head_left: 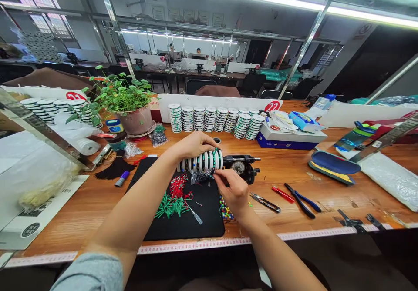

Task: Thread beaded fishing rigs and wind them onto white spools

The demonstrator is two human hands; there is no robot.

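A row of white spools (200,162) wound with dark green cord sits side by side on a black hand-crank winder (241,167). Over the top of this row, my left hand (197,144) is closed, its fingers curled round the spools near the right end. Below that end, the thumb and fingers of my right hand (233,191) are pinched together; what is between them is too small to make out. Just left of those fingertips lies a clear bag of dark beads (200,177). Red corded pieces (179,186) and green sticks (171,206) are heaped on the black mat (183,231).
Scissor-like snips (266,202), a red tool (282,194) and blue-handled pliers (302,200) lie to the right. Colourful beads (227,210) edge the mat. Stacked spools (210,119), a potted plant (135,119) and a box (290,138) stand behind. Metal posts flank the bench.
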